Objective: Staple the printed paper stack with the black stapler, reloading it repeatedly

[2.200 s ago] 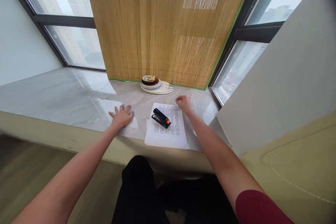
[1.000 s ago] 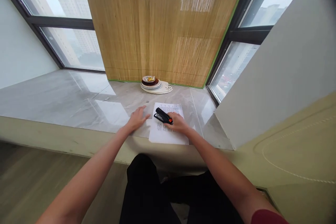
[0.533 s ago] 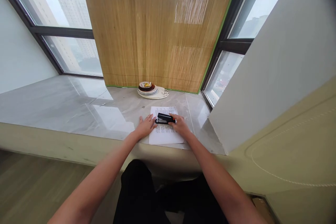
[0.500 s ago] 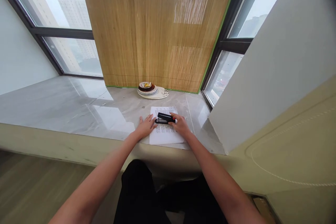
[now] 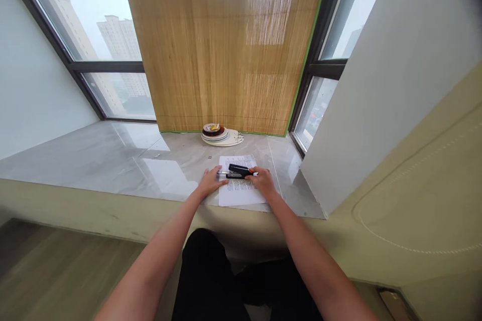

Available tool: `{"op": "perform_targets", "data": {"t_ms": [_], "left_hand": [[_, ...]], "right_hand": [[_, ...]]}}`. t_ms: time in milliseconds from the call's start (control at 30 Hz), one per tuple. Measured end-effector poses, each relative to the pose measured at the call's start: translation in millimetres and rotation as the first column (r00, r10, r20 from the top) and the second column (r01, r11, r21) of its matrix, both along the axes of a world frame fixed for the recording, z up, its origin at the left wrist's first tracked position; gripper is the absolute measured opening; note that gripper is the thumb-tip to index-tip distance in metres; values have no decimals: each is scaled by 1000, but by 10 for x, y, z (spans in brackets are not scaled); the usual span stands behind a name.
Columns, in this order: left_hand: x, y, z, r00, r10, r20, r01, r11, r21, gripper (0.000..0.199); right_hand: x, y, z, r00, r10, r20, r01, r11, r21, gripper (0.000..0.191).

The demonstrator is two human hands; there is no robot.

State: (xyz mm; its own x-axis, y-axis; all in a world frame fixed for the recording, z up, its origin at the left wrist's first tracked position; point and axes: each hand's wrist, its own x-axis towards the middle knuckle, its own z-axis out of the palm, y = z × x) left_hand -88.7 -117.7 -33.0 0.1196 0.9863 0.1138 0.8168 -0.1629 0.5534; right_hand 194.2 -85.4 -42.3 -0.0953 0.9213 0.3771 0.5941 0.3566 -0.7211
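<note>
A black stapler lies over the printed paper sheets on the grey marble sill, its upper arm raised from its base at the left end. My right hand is closed around the stapler's right end. From its left side a thin silvery strip sticks out towards my left hand. That hand rests at the left edge of the paper, thumb and forefinger apart on either side of the strip; whether they touch it is too small to tell.
Behind the paper, a stack of small plates stands on the marble sill, against a bamboo blind. Windows flank the blind. A white wall closes the right side, and the sill's front edge runs below my wrists.
The silvery strip now shows to the left of the stapler. My left hand's spread fingers have drawn closer together, and the view has tilted up slightly.
</note>
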Motion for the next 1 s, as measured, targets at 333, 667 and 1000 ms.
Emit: {"op": "perform_targets", "data": {"t_ms": [333,667,1000], "left_hand": [[-59,24,-88,993,-4,115,-3,999,54,87],[33,-5,-36,844,20,537,-73,994,78,85],[149,143,-98,236,236,943,37,967,-251,58]], "right_hand": [[-27,67,18,974,218,62,-222,973,62,61],[29,-28,30,980,148,133,-166,977,133,27],[-112,-230,75,862,331,385,-484,762,429,35]]}}
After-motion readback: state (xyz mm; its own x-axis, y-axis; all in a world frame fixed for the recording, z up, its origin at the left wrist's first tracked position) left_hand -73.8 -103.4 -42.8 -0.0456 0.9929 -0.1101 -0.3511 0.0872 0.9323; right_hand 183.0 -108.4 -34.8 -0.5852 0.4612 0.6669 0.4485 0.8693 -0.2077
